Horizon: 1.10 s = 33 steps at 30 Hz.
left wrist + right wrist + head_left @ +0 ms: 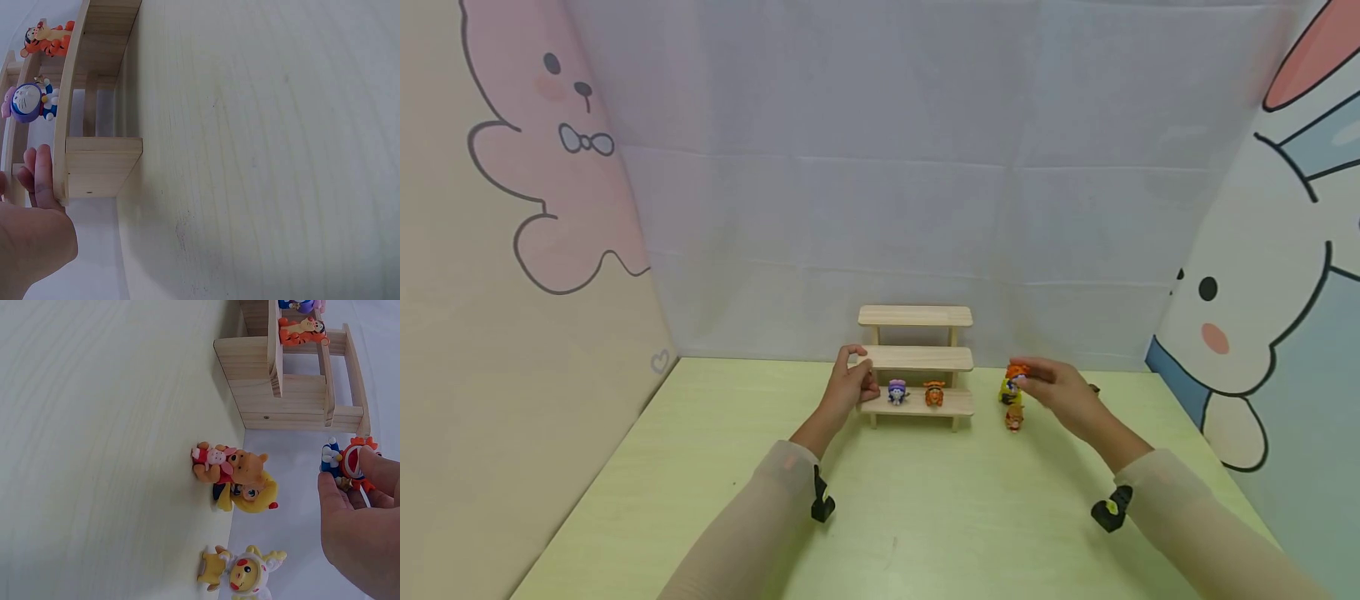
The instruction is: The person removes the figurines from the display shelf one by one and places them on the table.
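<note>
A small three-step wooden shelf (916,360) stands at the back of the table. On its lowest step sit a purple and blue cat figure (897,392) (28,102) and an orange tiger figure (934,393) (47,36) (301,331). My left hand (853,385) (34,206) grips the shelf's left end. My right hand (1051,388) (359,515), raised right of the shelf, pinches an orange and blue figure (1015,375) (347,464). Below it on the table stand a brown bear figure (1014,418) (228,465) and a yellow figure (250,495).
A figure in a white and yellow suit (240,572) stands on the table further right. The pale green table (895,517) is closed in by a white cloth at the back and cartoon-printed walls (1262,275) on both sides.
</note>
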Each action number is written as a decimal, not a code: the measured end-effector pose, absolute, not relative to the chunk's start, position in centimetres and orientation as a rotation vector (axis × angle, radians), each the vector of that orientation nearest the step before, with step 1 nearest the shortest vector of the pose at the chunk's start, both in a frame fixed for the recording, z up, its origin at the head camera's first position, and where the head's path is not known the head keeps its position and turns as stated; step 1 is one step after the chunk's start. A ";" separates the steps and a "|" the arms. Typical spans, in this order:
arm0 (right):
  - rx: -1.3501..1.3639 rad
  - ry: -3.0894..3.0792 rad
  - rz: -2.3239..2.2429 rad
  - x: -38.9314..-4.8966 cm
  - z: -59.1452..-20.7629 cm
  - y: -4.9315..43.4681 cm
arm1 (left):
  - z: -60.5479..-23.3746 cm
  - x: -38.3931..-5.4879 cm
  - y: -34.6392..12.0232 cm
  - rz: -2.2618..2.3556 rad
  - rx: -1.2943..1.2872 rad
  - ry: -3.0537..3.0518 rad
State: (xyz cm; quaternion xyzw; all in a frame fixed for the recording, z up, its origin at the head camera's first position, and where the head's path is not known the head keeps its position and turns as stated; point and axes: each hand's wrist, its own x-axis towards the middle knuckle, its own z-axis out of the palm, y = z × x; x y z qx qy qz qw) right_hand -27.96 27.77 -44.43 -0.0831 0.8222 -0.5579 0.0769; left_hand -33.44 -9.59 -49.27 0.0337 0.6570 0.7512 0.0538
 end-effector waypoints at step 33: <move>-0.243 2.472 -1.637 -25.6 -47.9 32.4 | -49.1 -33.3 -9.6 2.301 0.084 1.969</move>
